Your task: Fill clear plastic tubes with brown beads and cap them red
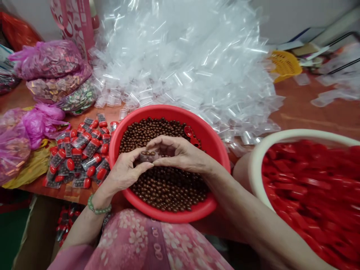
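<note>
My left hand [126, 167] pinches a small clear plastic container [146, 156] whose open top shows brown balls inside. Fingers of my right hand [180, 153] curl close against its other side, the thumb touching near the rim; what lies inside that curl is partly hidden. Both hands are over a red basin [221, 161] full of shiny brown balls [168, 191]. Two red plastic caps [189, 131] rest on the balls at the basin's far right.
Filled containers with red caps [84, 150] lie heaped left of the basin. Behind it rises a big pile of clear empty containers [182, 67]. A cream tub [257, 176] of red caps stands right. Pink bags [53, 67] and a yellow basket [285, 66] sit farther back.
</note>
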A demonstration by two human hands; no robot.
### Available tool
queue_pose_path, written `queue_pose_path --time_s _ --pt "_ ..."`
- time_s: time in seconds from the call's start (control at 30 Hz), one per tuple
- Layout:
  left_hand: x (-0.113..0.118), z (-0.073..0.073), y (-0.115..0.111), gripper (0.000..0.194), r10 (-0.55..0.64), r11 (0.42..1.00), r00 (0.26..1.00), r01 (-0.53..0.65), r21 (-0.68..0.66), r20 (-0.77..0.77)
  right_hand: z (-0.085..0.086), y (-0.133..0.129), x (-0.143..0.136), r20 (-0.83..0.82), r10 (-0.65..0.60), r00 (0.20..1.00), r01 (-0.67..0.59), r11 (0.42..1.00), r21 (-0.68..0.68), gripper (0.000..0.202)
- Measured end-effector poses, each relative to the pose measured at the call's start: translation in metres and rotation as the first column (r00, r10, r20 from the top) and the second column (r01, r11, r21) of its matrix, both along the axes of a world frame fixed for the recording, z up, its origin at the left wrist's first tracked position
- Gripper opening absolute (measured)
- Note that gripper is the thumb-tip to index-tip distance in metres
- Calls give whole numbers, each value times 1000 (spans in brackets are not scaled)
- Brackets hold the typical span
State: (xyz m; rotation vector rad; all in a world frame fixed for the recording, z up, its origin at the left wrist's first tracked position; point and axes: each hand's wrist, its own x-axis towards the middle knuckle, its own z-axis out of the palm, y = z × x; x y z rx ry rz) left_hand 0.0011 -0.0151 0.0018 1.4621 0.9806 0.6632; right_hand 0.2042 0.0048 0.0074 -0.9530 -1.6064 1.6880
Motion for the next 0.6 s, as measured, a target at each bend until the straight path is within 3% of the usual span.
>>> queue_pose_path --time_s 0.1,0.2,0.47,0.6 --pt "-1 2 -3 41 0 998 1000 1 58 -21 5 -1 -1 28 -5 1000 1 991 134 40" --pt "-2 2 -5 41 -35 996 999 37 85 -25 11 -2 -2 87 51 995 -70 971 229 30" --pt "-8 3 -8 47 -68 972 994 87 218 -90 23 -5 -4 194 99 976 -163 922 350 27" --pt "-9 3 -7 47 -104 975 993 113 190 -53 26 -10 -5 242 58 969 -149 913 379 24"
